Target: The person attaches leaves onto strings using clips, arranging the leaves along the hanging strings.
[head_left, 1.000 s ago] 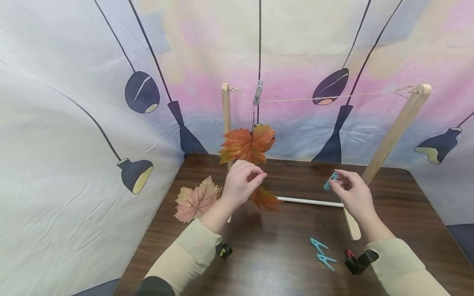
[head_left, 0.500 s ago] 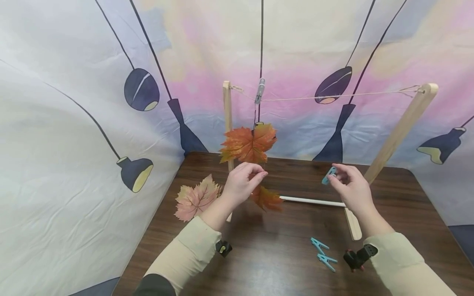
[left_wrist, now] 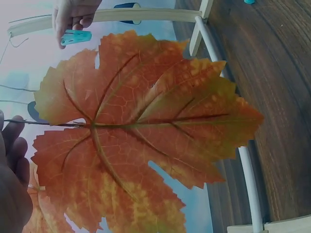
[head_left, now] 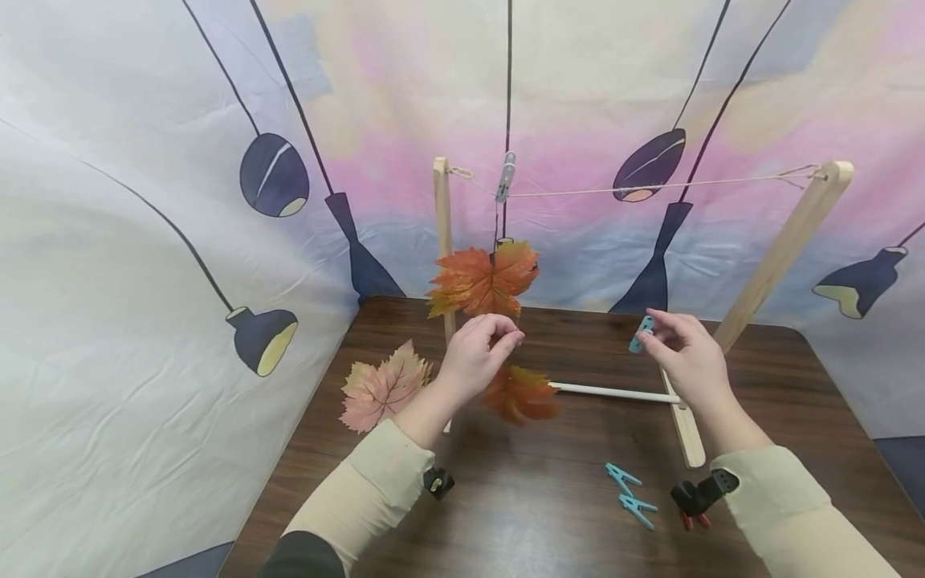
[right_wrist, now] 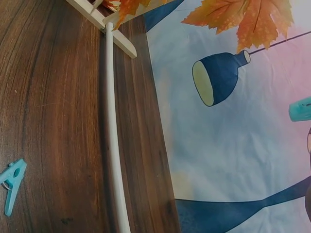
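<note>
My left hand (head_left: 473,357) pinches the thin stem of an orange artificial maple leaf (head_left: 522,395), which hangs below the fingers. In the left wrist view that leaf (left_wrist: 146,116) fills the middle, its stem running to the fingertips. To the right, my right hand (head_left: 690,361) pinches a blue clothespin (head_left: 640,333) between thumb and fingers; only one end of this clothespin (right_wrist: 301,110) shows in the right wrist view. A second orange leaf (head_left: 484,281) hangs behind the left hand from a grey clothespin (head_left: 506,177) on a string (head_left: 614,192).
Wooden posts (head_left: 784,253) hold the string, with a white rod (head_left: 614,392) low between them. On the brown table (head_left: 506,514) lie a pale pink leaf (head_left: 386,389) at left and two blue clothespins (head_left: 636,507) in front. A printed cloth (head_left: 578,80) hangs behind.
My right hand has risen slightly with the blue clothespin. The leaf under my left hand has swung a little and shows more of its face; that hand has barely moved.
</note>
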The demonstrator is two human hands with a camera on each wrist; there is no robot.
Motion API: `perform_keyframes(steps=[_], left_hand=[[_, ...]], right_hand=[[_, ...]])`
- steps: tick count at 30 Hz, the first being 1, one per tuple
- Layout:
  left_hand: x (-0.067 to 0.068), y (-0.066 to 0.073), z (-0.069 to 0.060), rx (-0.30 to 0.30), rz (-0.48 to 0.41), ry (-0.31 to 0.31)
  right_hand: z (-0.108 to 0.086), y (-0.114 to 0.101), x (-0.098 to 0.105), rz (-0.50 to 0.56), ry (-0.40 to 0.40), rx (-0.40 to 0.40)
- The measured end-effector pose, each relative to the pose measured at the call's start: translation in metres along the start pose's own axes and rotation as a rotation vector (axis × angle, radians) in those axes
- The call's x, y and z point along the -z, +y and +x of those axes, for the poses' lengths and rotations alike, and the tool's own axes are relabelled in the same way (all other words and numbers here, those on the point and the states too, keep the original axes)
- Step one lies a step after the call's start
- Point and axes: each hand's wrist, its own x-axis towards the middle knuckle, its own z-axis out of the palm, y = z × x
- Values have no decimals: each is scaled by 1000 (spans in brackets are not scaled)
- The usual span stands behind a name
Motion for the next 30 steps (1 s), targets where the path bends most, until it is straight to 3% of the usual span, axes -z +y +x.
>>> perform_keyframes(steps=[8, 15, 23, 30], left_hand=[[0, -2, 8, 37, -10, -71], [2, -1, 16, 73, -44, -58], [0, 0, 23, 76, -84, -29], [2, 2, 33, 92, -105, -35]], right_hand=[[4, -7, 1, 16, -12, -7], [11, -17, 4, 27, 3, 18], [13, -30, 9, 144, 70, -58], [21, -39, 15, 129, 128, -6]])
